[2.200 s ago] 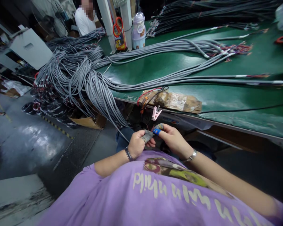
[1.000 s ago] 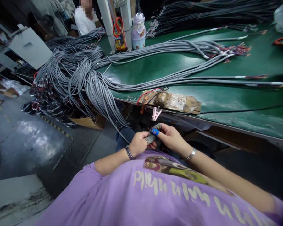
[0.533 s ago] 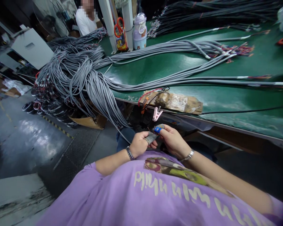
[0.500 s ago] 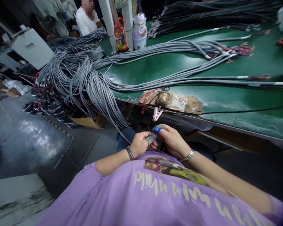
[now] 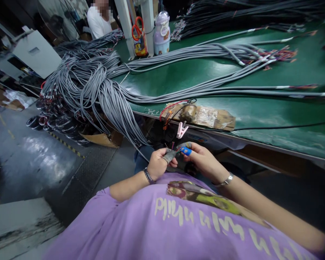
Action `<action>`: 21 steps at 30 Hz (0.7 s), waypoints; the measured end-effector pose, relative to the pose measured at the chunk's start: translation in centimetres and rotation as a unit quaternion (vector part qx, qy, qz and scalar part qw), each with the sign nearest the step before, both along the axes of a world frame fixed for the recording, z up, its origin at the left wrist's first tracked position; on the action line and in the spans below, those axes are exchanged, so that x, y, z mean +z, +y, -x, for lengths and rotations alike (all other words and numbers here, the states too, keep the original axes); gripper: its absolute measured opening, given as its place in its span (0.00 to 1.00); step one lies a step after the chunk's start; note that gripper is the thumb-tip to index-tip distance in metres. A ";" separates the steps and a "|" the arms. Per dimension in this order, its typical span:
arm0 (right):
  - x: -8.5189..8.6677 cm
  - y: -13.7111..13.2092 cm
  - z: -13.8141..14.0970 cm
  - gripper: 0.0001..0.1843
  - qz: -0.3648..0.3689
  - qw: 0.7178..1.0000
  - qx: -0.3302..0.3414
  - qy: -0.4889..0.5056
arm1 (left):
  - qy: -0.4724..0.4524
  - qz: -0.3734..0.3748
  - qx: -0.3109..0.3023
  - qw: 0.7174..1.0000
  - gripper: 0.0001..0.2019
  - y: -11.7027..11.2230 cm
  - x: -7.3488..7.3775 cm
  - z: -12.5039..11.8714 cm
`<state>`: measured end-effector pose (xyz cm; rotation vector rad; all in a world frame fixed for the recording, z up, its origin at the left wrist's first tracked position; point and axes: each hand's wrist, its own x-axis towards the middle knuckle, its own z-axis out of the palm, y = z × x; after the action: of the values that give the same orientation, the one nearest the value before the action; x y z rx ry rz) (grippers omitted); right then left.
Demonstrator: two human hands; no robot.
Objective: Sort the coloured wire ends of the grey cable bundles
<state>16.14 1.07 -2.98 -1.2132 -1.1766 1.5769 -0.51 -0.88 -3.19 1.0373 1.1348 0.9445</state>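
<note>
My left hand (image 5: 157, 164) and my right hand (image 5: 203, 160) are closed together just below the edge of the green table (image 5: 260, 112), above my lap. Both pinch the stripped end of a thin grey cable (image 5: 171, 151) whose small coloured wires poke up between the fingertips. Grey tape wraps my left thumb and blue tape covers a right fingertip. The cable runs down and left from my hands toward the hanging bundle of grey cables (image 5: 108, 97).
Long grey cables lie across the table. A taped cardboard patch (image 5: 206, 116) with a pink clip (image 5: 181, 130) sits at the table edge. A lilac bottle (image 5: 161, 33) and red scissors (image 5: 137, 30) stand by white posts. Another person (image 5: 99, 21) sits at the far left.
My hands stayed pinched on the cable end, shifting only slightly; the right hand drew a little to the right and the view drifted slightly.
</note>
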 end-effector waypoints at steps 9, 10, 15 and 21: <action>0.7 -0.2 0.4 0.14 -0.048 0.998 0.010 -0.040 | 0.010 0.006 0.016 1.000 0.15 0.2 -0.8 0.5; 0.8 -0.2 0.5 0.12 -0.045 0.998 0.015 -0.042 | 0.012 0.009 0.015 1.000 0.15 0.1 -0.8 0.6; 1.2 0.3 1.9 0.07 -0.019 0.998 -0.020 -0.059 | 0.058 -0.001 0.005 0.998 0.14 0.3 -0.8 2.3; 0.0 1.7 2.1 0.10 0.015 0.995 0.043 0.092 | 0.106 -0.010 -0.072 0.992 0.20 2.4 -1.2 3.5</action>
<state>14.08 2.77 -2.94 -1.0226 -1.1024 1.7369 -4.05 1.52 -4.37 1.2397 1.2086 0.7459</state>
